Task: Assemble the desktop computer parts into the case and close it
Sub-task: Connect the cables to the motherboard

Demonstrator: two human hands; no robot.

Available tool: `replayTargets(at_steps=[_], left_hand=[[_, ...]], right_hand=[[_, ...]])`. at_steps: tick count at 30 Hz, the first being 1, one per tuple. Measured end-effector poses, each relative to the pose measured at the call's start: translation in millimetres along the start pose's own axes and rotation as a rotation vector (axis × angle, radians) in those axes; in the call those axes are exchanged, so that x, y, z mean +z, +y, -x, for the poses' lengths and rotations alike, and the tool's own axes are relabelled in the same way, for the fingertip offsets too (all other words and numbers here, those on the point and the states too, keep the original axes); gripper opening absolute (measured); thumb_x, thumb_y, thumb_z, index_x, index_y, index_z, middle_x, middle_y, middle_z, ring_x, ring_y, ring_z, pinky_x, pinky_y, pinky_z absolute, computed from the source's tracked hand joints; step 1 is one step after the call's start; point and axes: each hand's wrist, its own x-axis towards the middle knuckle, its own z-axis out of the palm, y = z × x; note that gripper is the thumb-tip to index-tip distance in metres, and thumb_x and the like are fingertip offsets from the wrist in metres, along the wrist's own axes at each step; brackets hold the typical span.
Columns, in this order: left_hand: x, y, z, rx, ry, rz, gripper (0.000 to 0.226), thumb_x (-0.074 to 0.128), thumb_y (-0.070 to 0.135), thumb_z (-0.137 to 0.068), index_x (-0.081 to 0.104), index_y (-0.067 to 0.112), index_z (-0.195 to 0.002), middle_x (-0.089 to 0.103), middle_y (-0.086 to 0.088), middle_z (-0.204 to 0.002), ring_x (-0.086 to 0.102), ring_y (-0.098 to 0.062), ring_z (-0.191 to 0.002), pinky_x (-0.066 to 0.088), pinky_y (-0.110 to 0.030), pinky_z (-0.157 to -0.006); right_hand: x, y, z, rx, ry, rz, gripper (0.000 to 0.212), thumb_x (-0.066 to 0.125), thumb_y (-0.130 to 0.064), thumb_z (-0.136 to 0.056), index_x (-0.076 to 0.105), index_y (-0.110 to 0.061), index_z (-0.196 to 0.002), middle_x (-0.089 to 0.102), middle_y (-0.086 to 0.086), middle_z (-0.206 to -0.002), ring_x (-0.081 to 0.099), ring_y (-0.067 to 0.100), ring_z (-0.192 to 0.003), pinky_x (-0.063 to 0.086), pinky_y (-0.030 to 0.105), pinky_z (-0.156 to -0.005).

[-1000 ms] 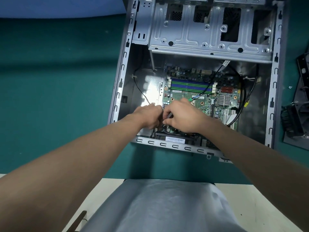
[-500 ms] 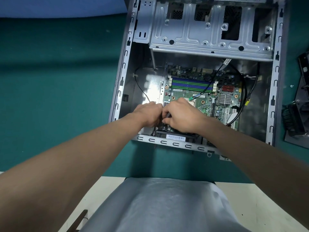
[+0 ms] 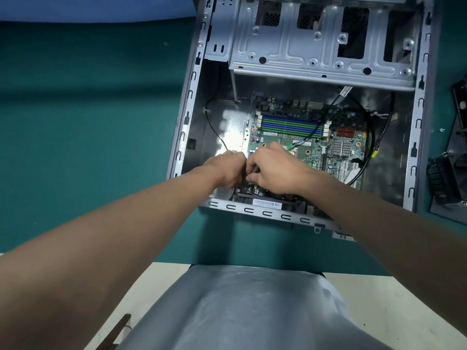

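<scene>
Even, bright light; glare on the case floor, wide-angle bending at edges, slight softness.

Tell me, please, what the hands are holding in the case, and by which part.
The right hand pinches a small dark part; what it is, and where on it, cannot be told. What the left hand holds is hidden.

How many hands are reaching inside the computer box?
2. The left hand is over the near-left corner of the green board, inside the case. The right hand is close beside it, on its right. No others show.
</scene>
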Motion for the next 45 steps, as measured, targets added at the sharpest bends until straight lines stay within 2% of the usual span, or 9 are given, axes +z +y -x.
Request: replayTargets(at_steps=[3, 5, 12, 17, 24, 28, 31, 38, 45], left_hand=[[0.6, -0.6, -1.3, 0.003, 0.003, 0.014, 0.029, 0.059, 0.012, -0.086, 0.043, 0.026, -0.066, 0.04, 0.005, -0.073, 0.045, -0.016, -0.064, 0.034, -0.029, -0.054], [0.1, -1.0, -2.2, 0.003, 0.004, 0.026, 0.028, 0.058, 0.011, -0.085, 0.044, 0.026, -0.066, 0.042, 0.004, -0.073, 0.042, -0.01, -0.061, 0.035, -0.029, -0.055], [-0.3, -0.1, -4.6, -0.022, 0.004, 0.084, 0.023, 0.059, 0.014, -0.085, 0.047, 0.021, -0.066, 0.049, 0.0, -0.069, 0.048, -0.015, -0.061, 0.039, -0.03, -0.061], [-1.7, 0.4, -3.8, -0.024, 0.005, 0.094, 0.027, 0.059, 0.013, -0.086, 0.045, 0.02, -0.065, 0.046, 0.001, -0.067, 0.044, -0.01, -0.058, 0.033, -0.027, -0.051], [-2.5, 2.0, -0.6, 0.004, -0.006, 0.054, 0.025, 0.059, 0.008, -0.085, 0.046, 0.02, -0.067, 0.045, 0.001, -0.069, 0.051, -0.025, -0.074, 0.039, -0.03, -0.064], [-0.5, 1.0, -0.6, 0.025, -0.01, 0.042, 0.024, 0.056, 0.008, -0.086, 0.044, 0.02, -0.069, 0.042, 0.003, -0.07, 0.05, -0.025, -0.077, 0.039, -0.03, -0.065], [0.5, 0.4, -1.2, 0.028, -0.021, 0.024, 0.013, 0.061, 0.011, -0.084, 0.051, 0.018, -0.084, 0.045, 0.0, -0.076, 0.051, -0.025, -0.08, 0.04, -0.03, -0.066], [1.2, 0.3, -1.1, 0.035, 0.003, -0.009, 0.015, 0.056, 0.013, -0.083, 0.047, 0.024, -0.09, 0.04, 0.002, -0.085, 0.046, -0.024, -0.083, 0.034, -0.032, -0.065], [2.3, 1.3, -0.7, 0.029, 0.049, -0.043, 0.029, 0.055, 0.009, -0.081, 0.036, 0.028, -0.068, 0.036, 0.006, -0.073, 0.046, -0.023, -0.078, 0.029, -0.029, -0.053]], right_hand=[[0.1, -1.2, 0.9, -0.003, 0.002, 0.002, 0.006, 0.068, -0.019, -0.087, 0.071, -0.016, -0.083, 0.064, 0.006, -0.087, 0.064, 0.021, -0.08, 0.057, 0.039, -0.077], [0.2, -2.1, 1.6, -0.005, -0.001, -0.003, 0.006, 0.068, -0.019, -0.087, 0.071, -0.015, -0.083, 0.064, 0.005, -0.085, 0.064, 0.02, -0.08, 0.057, 0.038, -0.077], [0.9, -4.9, 3.6, -0.029, 0.01, 0.013, 0.009, 0.065, -0.015, -0.088, 0.071, -0.015, -0.081, 0.063, 0.003, -0.08, 0.06, 0.018, -0.082, 0.054, 0.032, -0.077], [1.9, -5.6, 3.4, -0.035, 0.001, 0.058, 0.009, 0.063, -0.015, -0.088, 0.07, -0.014, -0.082, 0.065, 0.006, -0.082, 0.059, 0.02, -0.084, 0.054, 0.039, -0.079], [4.1, -9.3, 2.2, -0.03, 0.0, 0.087, 0.013, 0.06, -0.011, -0.088, 0.072, -0.009, -0.083, 0.065, 0.008, -0.079, 0.063, 0.023, -0.077, 0.056, 0.038, -0.075], [3.7, -8.8, 1.1, -0.025, 0.004, 0.092, 0.013, 0.06, -0.012, -0.088, 0.072, -0.009, -0.083, 0.063, 0.009, -0.081, 0.062, 0.025, -0.078, 0.056, 0.039, -0.075], [4.0, -8.0, 0.5, -0.022, 0.005, 0.096, 0.014, 0.06, -0.013, -0.088, 0.071, -0.009, -0.083, 0.063, 0.009, -0.081, 0.062, 0.025, -0.079, 0.056, 0.039, -0.074], [4.2, -7.1, 0.5, -0.035, 0.028, 0.113, 0.012, 0.061, -0.014, -0.088, 0.07, -0.009, -0.08, 0.06, 0.009, -0.081, 0.061, 0.025, -0.078, 0.056, 0.04, -0.073], [2.5, -6.3, -0.6, -0.073, 0.013, 0.131, 0.012, 0.063, -0.012, -0.086, 0.07, -0.009, -0.078, 0.063, 0.008, -0.077, 0.061, 0.023, -0.077, 0.056, 0.039, -0.072]])
